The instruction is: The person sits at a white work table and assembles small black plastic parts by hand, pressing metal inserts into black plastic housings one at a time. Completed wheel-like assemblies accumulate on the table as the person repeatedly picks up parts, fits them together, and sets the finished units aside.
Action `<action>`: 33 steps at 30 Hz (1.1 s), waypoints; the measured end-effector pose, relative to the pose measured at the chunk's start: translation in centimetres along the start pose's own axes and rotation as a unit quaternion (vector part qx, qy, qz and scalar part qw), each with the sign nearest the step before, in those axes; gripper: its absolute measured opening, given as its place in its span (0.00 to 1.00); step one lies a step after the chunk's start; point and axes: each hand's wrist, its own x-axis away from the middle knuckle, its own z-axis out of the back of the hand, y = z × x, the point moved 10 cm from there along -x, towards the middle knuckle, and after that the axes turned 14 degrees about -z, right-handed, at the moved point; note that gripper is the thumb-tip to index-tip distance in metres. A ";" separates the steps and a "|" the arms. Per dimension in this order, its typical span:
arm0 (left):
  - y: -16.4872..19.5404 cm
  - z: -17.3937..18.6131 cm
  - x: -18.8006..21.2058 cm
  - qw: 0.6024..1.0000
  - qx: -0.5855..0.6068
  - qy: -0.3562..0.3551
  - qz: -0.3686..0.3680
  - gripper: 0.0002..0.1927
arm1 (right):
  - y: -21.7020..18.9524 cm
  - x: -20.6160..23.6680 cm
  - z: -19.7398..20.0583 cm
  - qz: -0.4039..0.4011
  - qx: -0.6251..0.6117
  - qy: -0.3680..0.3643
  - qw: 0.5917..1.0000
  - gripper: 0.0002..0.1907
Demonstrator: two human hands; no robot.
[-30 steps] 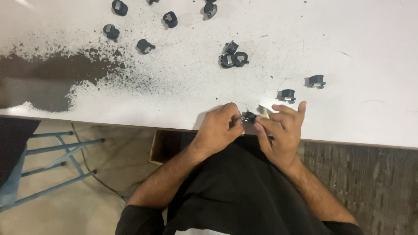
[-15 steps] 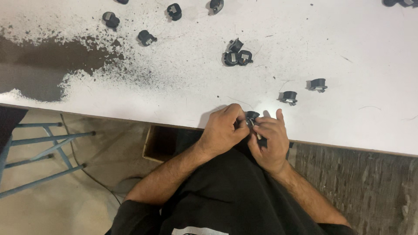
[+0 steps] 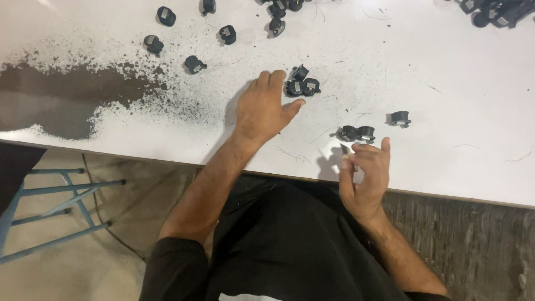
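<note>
My left hand (image 3: pixel 262 108) is stretched out flat over the white table (image 3: pixel 446 156), fingers apart, its fingertips touching a cluster of three small black plastic parts (image 3: pixel 301 85). At the table's front edge my right hand (image 3: pixel 365 175) pinches a small pale piece (image 3: pixel 345 150) between thumb and fingers. Just beyond it two more black parts (image 3: pixel 356 133) lie side by side, and a single one (image 3: pixel 400 118) sits further right.
Several loose black parts (image 3: pixel 192 63) are scattered across the far left, and a pile of them (image 3: pixel 496 10) sits at the top right. A dark powdery stain (image 3: pixel 67 95) covers the table's left side. A blue metal stool frame (image 3: pixel 50 206) stands below left.
Both hands were together at the table edge on a small black part. My left hand has since reached forward to the cluster, and a second black part now lies beside the one near my right hand.
</note>
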 end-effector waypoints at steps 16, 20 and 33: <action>8.3 -2.5 7.4 0.988 0.122 -0.083 -0.035 0.23 | -1.8 0.1 -4.2 -0.001 0.142 -0.141 0.980 0.25; 10.0 -1.0 7.8 0.983 0.141 -0.039 -0.112 0.30 | -1.0 0.1 -3.8 -0.025 0.133 -0.145 0.980 0.23; 10.7 0.3 9.6 0.971 0.004 0.044 -0.234 0.13 | -0.7 -0.4 -3.3 -0.025 0.149 -0.098 0.984 0.18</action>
